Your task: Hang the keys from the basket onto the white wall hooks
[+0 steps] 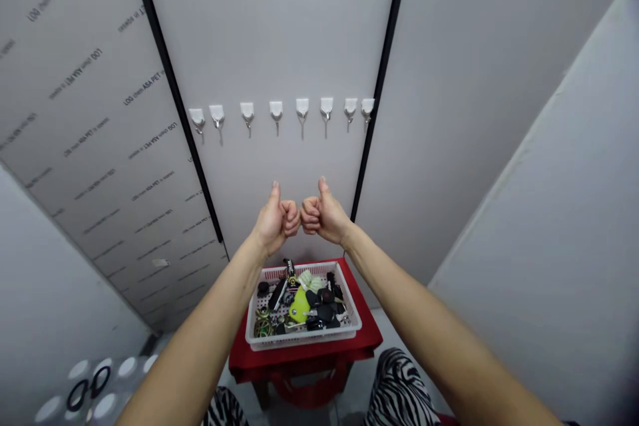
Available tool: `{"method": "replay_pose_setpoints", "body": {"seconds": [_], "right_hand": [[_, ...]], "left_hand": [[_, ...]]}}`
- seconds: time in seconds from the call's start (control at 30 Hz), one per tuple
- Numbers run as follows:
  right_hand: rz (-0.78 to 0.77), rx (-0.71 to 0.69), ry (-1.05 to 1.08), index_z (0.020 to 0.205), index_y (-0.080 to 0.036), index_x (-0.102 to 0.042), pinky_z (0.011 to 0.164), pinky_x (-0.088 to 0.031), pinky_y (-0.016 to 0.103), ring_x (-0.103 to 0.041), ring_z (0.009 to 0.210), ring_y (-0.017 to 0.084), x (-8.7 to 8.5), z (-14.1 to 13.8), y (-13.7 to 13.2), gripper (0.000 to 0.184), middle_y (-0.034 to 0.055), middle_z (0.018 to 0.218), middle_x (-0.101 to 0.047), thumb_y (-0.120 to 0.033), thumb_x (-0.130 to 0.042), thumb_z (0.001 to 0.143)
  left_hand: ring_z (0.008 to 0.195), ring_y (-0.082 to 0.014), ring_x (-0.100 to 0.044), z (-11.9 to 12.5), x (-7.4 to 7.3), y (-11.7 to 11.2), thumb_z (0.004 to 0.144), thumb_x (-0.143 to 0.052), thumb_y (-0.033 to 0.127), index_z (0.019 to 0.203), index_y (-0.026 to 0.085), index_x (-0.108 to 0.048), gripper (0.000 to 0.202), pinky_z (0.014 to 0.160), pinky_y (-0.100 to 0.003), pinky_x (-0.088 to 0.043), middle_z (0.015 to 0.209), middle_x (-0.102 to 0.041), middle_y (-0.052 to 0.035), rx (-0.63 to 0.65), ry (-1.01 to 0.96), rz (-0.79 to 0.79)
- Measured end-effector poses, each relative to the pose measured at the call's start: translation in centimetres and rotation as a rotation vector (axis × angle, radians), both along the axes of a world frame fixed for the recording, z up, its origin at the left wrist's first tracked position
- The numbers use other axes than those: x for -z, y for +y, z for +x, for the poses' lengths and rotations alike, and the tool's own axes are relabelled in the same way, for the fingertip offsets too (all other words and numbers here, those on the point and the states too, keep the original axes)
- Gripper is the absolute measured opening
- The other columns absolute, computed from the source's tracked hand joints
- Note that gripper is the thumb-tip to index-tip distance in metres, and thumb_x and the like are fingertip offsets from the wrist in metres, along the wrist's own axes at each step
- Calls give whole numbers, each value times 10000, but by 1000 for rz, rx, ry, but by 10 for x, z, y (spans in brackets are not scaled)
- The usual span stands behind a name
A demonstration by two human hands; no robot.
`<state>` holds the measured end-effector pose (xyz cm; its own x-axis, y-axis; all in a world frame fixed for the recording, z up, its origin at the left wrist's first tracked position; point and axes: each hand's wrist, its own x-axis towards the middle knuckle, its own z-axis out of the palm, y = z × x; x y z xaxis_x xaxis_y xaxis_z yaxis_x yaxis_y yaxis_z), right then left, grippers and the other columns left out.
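Note:
Both my arms reach forward toward a grey wall. My left hand (277, 219) is a fist with the thumb pointing up and holds nothing. My right hand (321, 215) is the same, a fist with the thumb up, and its knuckles touch those of the left. Above the hands a row of several white wall hooks (276, 110) hangs bare. Below the hands a white plastic basket (301, 339) sits on a small red table (304, 354). The basket holds several small items, among them a yellow-green piece (299, 307), black key fobs (325, 311) and rings.
Grey wall panels with black seams (172, 86) stand ahead and on both sides, closing in a narrow corner. My knees in zebra-print fabric (399, 386) show at the bottom. On the floor at the lower left lie black rings (88, 386) on a dotted mat.

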<state>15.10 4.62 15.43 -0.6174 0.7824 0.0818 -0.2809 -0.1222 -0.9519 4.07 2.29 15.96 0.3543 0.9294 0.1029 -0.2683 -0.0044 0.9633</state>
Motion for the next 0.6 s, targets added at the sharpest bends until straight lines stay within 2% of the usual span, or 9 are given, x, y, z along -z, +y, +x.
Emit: {"method": "replay_pose_setpoints", "body": {"seconds": [0.17, 0.4, 0.5, 0.6], "right_hand": [[-39, 28, -49, 400, -168, -183, 306, -154, 166, -159, 262, 24, 13, -4, -5, 530, -75, 285, -210, -639, -76, 620], [-80, 39, -137, 398, -172, -199, 298, -134, 163, -141, 258, 22, 46, -16, -8, 522, -82, 284, -197, -628, -100, 630], [-33, 84, -232, 391, -169, -216, 300, -130, 163, -153, 258, 22, 70, -19, -10, 516, -81, 284, -200, -611, -127, 642], [89, 198, -400, 382, -165, -260, 315, -170, 171, -221, 270, 31, 101, -18, -13, 502, -70, 287, -234, -574, -176, 663]], "left_hand": [[267, -28, -195, -5, 17, -1, 621, -108, 621, 368, 165, -271, 547, 325, -173, -156, 288, -227, 55, -41, 59, -33], [256, -29, -193, -13, 47, -4, 617, -136, 618, 368, 166, -286, 538, 319, -173, -144, 282, -239, 59, -58, 131, -81], [283, -46, -280, -21, 70, -6, 621, -151, 604, 402, 164, -339, 526, 345, -182, -219, 310, -313, 49, -162, 328, -90], [429, -95, -433, -29, 104, -10, 621, -325, 510, 486, 152, -438, 399, 452, -210, -309, 432, -464, 9, -361, 729, 29]]}}
